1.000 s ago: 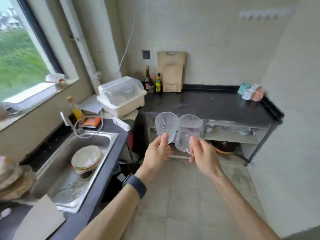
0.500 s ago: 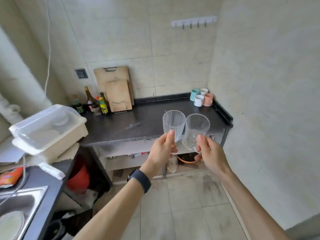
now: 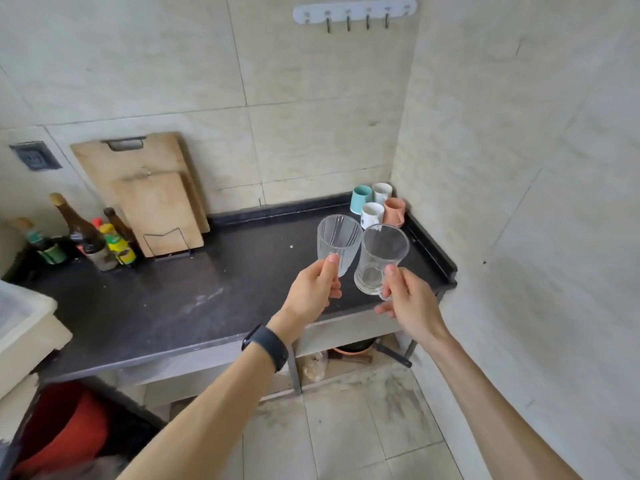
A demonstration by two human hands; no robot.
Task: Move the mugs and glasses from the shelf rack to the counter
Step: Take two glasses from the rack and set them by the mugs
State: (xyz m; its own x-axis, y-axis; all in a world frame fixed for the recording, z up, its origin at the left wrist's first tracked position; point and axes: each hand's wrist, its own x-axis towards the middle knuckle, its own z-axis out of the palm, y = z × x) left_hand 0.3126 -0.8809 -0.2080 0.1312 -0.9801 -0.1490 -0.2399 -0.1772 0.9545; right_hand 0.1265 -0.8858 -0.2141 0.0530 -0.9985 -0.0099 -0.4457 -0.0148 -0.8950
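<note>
Above the counter [image 3: 166, 306], left hand [image 3: 310, 292] pinching ribbed glass [image 3: 337, 242], right hand [image 3: 410, 303] gripping glass mug [image 3: 379, 259]

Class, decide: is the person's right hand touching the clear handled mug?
Touching. The head view shows the right hand gripping the clear mug by its handle, thumb on top.

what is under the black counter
An orange-rimmed pan with a dark handle, a clear bag and a red object. The counter top covers everything further back.
</note>
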